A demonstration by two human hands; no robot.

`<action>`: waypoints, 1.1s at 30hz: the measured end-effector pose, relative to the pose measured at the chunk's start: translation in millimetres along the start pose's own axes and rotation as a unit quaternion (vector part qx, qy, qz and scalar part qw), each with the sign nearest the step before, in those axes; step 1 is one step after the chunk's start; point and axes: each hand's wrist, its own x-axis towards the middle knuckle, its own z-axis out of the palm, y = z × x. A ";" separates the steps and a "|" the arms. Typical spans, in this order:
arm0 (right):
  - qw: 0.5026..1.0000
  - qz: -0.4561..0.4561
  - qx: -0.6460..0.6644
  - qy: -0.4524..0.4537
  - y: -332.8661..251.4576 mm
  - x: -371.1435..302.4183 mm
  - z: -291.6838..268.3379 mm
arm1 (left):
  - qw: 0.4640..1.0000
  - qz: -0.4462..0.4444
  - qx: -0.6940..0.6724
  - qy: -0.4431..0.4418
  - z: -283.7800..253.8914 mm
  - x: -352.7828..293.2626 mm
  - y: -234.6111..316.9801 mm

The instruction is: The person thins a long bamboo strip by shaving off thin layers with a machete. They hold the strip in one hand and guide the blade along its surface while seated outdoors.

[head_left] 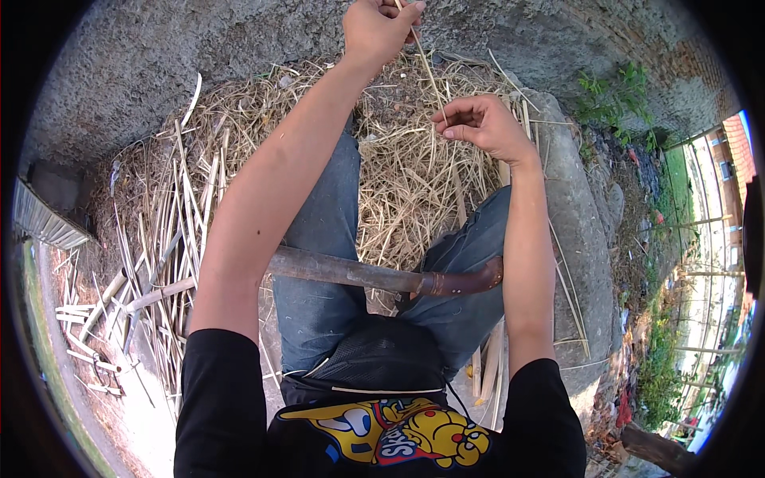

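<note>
My left hand (378, 32) is raised at the top edge, its fingers closed on the upper part of a thin, pale bamboo strip (427, 65). The strip slants down to my right hand (486, 129), where thumb and forefinger pinch around its lower part and the other fingers curl loosely. Across my thighs, under my forearms, lies a machete (351, 271) with a long dull grey-brown blade. Its curved brown handle (462, 279) rests on my right thigh, partly behind my right forearm.
Dry shavings (406, 183) heap up between my legs. Long split strips (187, 207) and cut sticks (100, 362) lie at the left. A rough wall (255, 40) closes off the far side; a large stone (574, 215) and green plants (617, 95) are at the right.
</note>
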 end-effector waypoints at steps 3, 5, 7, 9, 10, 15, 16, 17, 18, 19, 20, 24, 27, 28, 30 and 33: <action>1.000 0.007 -0.013 0.002 -3.2 -0.9 0.1 | 1.000 0.007 -0.008 -0.006 -1.6 2.2 -3.7; 1.000 -0.004 -0.009 0.000 -1.1 -0.3 0.0 | 1.000 0.009 -0.018 -0.008 -2.4 2.3 -3.9; 1.000 -0.017 -0.007 -0.001 -0.2 0.1 -1.5 | 1.000 0.012 -0.013 -0.009 -2.4 2.5 -1.8; 0.999 -0.003 -0.027 0.017 -4.0 0.0 -1.4 | 1.000 0.017 -0.008 -0.009 -3.5 -2.3 5.5; 0.999 -0.006 -0.028 0.018 -5.2 -0.8 1.1 | 0.999 0.005 0.027 0.016 -4.2 -7.8 8.0; 0.986 -0.072 -0.024 0.146 -12.5 -8.4 7.1 | 0.901 0.169 0.307 0.255 -14.9 -0.5 -11.2; 0.982 -0.087 -0.049 0.163 -12.6 -14.6 4.3 | 0.797 0.356 0.399 0.279 -25.8 -14.5 1.8; 0.980 -0.089 -0.051 0.170 -18.2 -18.9 3.2 | 0.647 0.523 0.470 0.294 -41.0 -27.2 12.4; 0.979 -0.094 -0.084 0.162 -27.2 -21.5 4.6 | 0.644 0.527 0.470 0.294 -56.6 -30.5 11.0; 0.977 -0.096 -0.115 0.154 -35.5 -23.7 6.6 | 0.685 0.544 0.455 0.167 -73.4 -32.1 6.6; 0.971 -0.110 -0.144 0.156 -43.6 -22.7 11.1 | 0.713 0.546 0.438 0.035 -94.7 -35.3 1.8; 0.954 -0.134 -0.215 0.159 -63.2 -31.4 22.4 | 0.701 0.469 0.530 -0.088 -162.7 -50.0 -8.3; 0.954 -0.094 -0.229 0.170 -81.3 -45.8 50.8 | 0.769 0.386 0.478 -0.177 -195.5 -86.6 -5.1; 0.912 -0.099 -0.355 0.177 -78.0 -57.9 63.3 | 0.786 0.372 0.469 -0.151 -204.2 -96.8 -5.1; 0.941 -0.093 -0.316 0.080 -75.2 -78.7 86.1 | 0.842 0.306 0.428 -0.122 -216.3 -116.6 -2.9; 0.917 0.065 -0.317 -0.234 -68.4 -95.5 108.6 | 0.884 0.233 0.391 -0.105 -230.7 -138.2 -10.5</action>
